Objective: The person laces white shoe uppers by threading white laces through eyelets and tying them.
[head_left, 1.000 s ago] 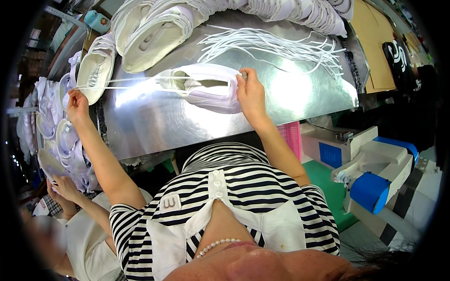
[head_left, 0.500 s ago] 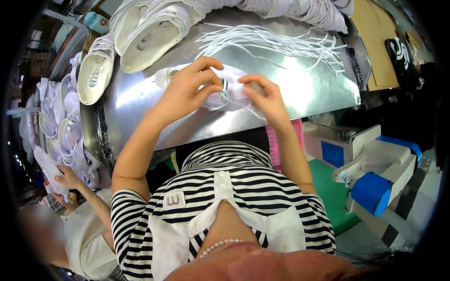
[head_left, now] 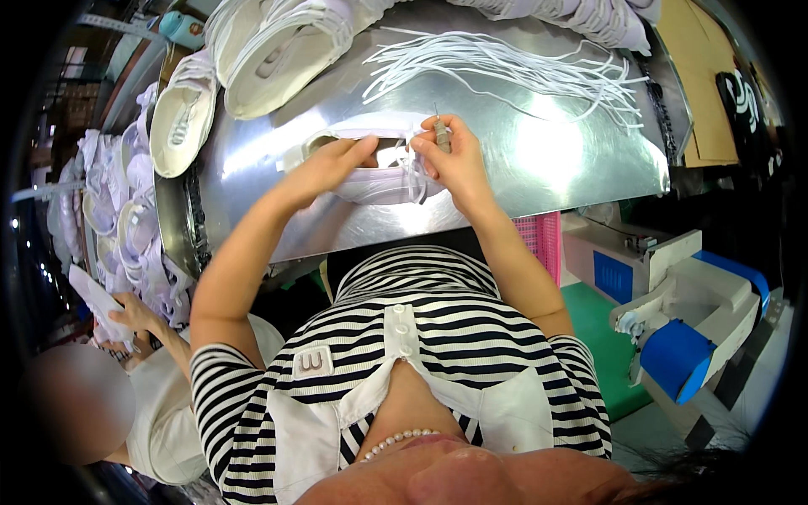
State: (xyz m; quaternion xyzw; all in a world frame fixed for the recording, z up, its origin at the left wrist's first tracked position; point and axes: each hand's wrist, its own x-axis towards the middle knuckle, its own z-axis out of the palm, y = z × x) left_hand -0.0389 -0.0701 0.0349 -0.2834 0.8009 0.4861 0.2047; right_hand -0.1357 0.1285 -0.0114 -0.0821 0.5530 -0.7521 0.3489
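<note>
A white shoe upper (head_left: 383, 187) lies on its side across the metal table, its opening showing and a white lace (head_left: 411, 172) threaded at its right part. My left hand (head_left: 330, 165) grips the shoe upper at the opening, with some fingers hidden inside or behind its edge. Over the laced part, my right hand (head_left: 454, 160) is closed around an awl (head_left: 442, 135), its ribbed handle between the fingers and its thin metal tip pointing away from me. The thumb and fingertips of that hand also touch the lace area; whether they pinch the lace is unclear.
Loose white laces (head_left: 505, 71) lie beyond the shoe. Nested white shoe uppers (head_left: 282, 76) line the table's far side. A grey-and-blue machine (head_left: 682, 328) and a pink basket (head_left: 539, 240) stand at right. On the left, a co-worker's hand (head_left: 135, 313) holds a white piece near hanging uppers.
My left hand has left the lace and come down to the shoe's opening. The awl now shows in my right hand, which was blurred before. The shoe's opening is more exposed.
</note>
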